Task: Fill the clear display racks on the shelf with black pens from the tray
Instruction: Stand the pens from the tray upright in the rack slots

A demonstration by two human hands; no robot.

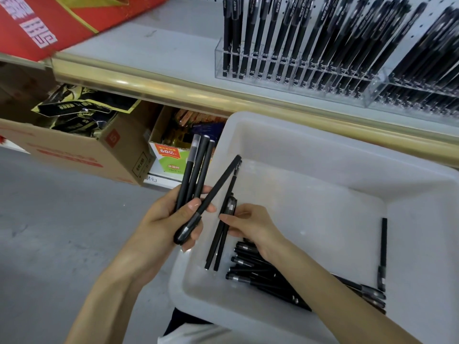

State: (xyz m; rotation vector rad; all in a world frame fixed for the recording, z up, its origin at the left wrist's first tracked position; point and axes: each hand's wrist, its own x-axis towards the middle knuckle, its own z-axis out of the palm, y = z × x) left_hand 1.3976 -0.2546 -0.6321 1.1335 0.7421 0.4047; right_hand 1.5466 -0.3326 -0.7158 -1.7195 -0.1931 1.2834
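Red printed box (37,21): I am logging it at the left end of the shelf (161,53), reaching over the shelf's gold front rail (173,93).

Cardboard carton (74,150): standing open on the floor under the shelf's left end, dark and yellow packets showing inside. A small box (171,157) with a green and orange label is sitting just beside it to the right.

Left hand (171,219): I am seeing the fingers curled round three black pens (196,167) that are fanning upward, just off the tray's left edge. A fourth pen (218,187) is lying slantwise across them under the thumb, its clear cap at the palm and its far end reaching over the tray's left wall.

Right hand (250,224): pinching two pens (221,242) between thumb and fingertips, hanging tilted over the left side of the tray.

White translucent tray (323,155): sitting in front of the shelf's rail. A heap of pens (258,271) is lying along its near edge, partly under the right forearm. A single pen (383,249) is lying along the right wall.

First clear rack (219,60): standing on the shelf near its front edge, slots holding upright black pens. A second clear rack (377,88) is touching its right end, likewise holding pens; I am not able to tell whether any slot is free.
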